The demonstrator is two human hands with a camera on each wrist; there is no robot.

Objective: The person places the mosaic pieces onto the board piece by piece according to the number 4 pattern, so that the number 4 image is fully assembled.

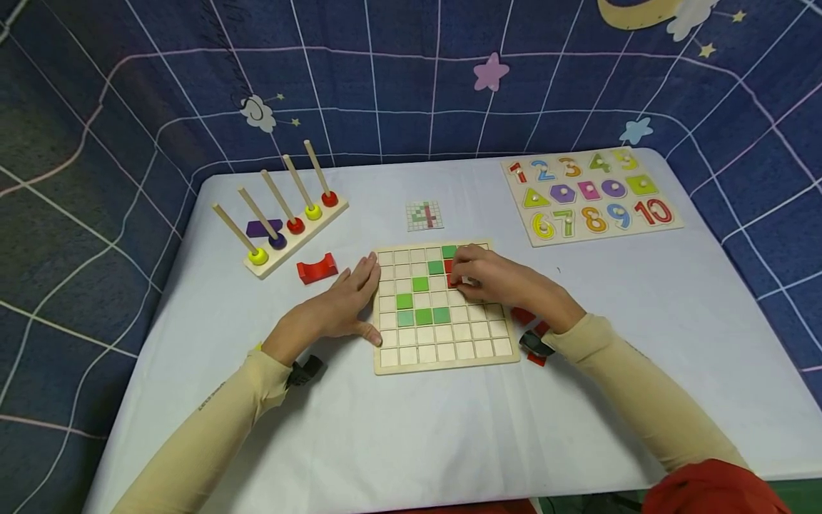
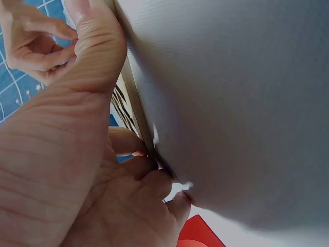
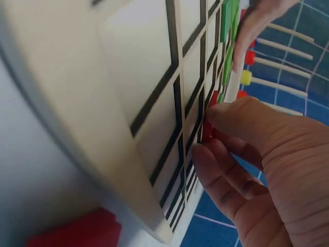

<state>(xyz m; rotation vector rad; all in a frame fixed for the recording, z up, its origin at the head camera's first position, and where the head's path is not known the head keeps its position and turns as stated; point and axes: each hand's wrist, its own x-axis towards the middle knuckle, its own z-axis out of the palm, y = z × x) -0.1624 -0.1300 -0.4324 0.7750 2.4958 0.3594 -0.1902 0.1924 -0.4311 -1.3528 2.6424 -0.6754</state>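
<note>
Grid board [image 1: 443, 360], wooden, lying flat at the centre of the table [image 1: 411, 428], with pale tiles filling most cells and green tiles [image 1: 422, 314] forming a bent line from the upper right down to the middle. A red tile [image 1: 450, 269] sits in the board's upper right area, just below a green one. Right hand [image 1: 497, 278] rests over that corner, fingers curled, fingertips [image 3: 216, 116] pinching the red tile at its cell; the right wrist view shows the tile pressed between thumb and fingers against the board. Left hand [image 1: 343, 303] lies flat beside the board's left edge, fingers straight and touching the frame, thumb along the lower left corner. More red pieces [image 1: 529, 335] lie on the table under the right wrist. Small pattern card [image 1: 424, 215] just beyond the board. Red arch block [image 1: 317, 269] left of the left hand. Peg rack [image 1: 282, 221] with coloured rings, far left. Number puzzle [image 1: 591, 196], far right.
</note>
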